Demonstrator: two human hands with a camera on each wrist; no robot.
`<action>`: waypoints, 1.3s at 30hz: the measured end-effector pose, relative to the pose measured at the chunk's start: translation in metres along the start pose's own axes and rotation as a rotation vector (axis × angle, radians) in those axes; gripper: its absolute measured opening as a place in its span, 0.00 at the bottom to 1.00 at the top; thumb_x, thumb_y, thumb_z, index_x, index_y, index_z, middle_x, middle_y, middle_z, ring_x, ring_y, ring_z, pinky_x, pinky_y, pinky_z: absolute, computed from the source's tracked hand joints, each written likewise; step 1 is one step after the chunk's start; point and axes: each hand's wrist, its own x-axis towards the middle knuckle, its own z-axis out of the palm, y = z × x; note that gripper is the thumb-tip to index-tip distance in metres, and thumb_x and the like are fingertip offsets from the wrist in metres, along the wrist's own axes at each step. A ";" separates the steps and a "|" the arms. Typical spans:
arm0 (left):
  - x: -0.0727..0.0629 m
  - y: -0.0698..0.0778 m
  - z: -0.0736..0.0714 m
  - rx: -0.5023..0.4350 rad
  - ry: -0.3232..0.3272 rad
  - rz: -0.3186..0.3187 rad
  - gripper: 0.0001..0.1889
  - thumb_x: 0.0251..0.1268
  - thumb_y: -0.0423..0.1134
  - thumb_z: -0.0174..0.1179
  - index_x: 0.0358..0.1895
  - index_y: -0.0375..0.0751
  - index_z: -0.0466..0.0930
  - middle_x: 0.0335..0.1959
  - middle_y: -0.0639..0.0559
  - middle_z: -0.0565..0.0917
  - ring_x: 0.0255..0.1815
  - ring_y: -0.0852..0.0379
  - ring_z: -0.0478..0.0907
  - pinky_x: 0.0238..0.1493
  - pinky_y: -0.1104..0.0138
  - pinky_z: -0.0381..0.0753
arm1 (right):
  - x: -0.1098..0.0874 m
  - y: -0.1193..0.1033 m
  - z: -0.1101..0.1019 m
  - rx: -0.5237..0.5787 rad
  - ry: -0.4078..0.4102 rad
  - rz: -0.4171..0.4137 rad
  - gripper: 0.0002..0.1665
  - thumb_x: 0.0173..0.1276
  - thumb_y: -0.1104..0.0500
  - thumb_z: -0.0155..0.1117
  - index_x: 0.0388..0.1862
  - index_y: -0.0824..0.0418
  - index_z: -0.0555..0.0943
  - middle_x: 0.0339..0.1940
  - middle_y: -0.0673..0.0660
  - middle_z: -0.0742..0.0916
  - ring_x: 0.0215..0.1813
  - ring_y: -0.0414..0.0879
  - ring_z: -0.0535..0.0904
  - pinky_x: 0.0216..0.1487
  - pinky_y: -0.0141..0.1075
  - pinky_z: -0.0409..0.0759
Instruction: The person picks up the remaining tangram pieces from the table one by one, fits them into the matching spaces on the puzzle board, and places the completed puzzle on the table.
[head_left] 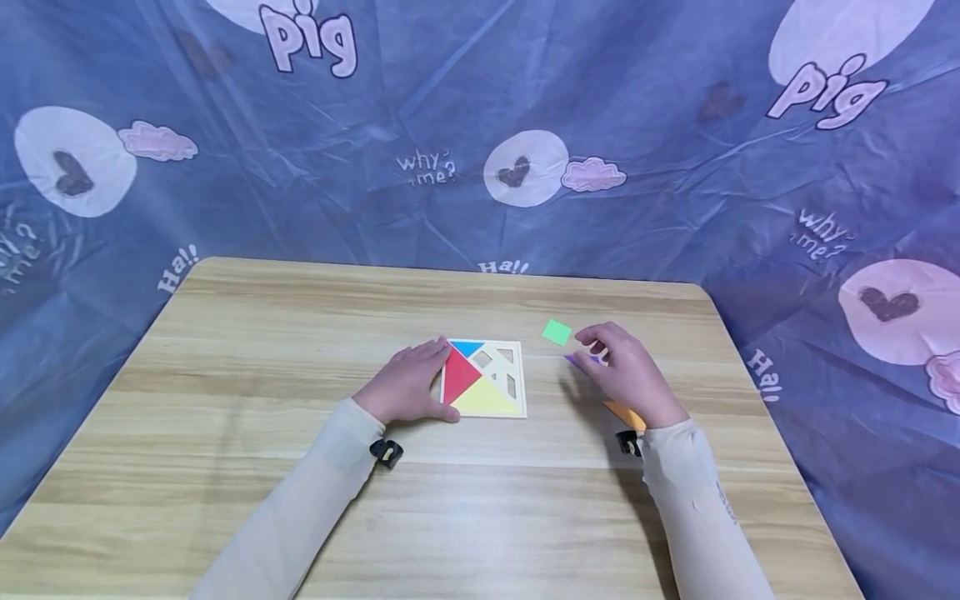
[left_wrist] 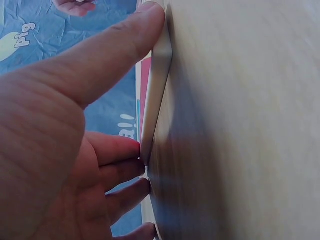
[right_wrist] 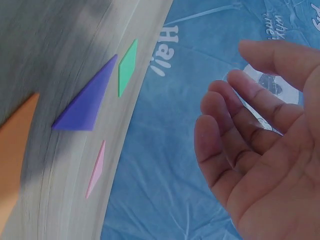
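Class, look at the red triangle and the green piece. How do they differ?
The red triangle has three sides; the green piece has four. The red triangle is bigger than the green piece. The red triangle lies in the board, while the green piece lies on the table. Both are flat and straight-edged.

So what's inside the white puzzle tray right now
The tray holds a blue triangle, a red triangle and a yellow triangle, with openings showing toward its right. The left hand covers bits of its left edge; whatever lies beneath the triangles is hidden.
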 end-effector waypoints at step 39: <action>-0.001 -0.001 0.003 0.002 0.009 0.017 0.62 0.53 0.67 0.73 0.82 0.35 0.53 0.85 0.42 0.52 0.85 0.44 0.49 0.82 0.46 0.52 | -0.015 0.016 -0.030 -0.195 -0.335 0.292 0.20 0.67 0.56 0.71 0.49 0.70 0.80 0.42 0.63 0.85 0.43 0.56 0.81 0.46 0.50 0.80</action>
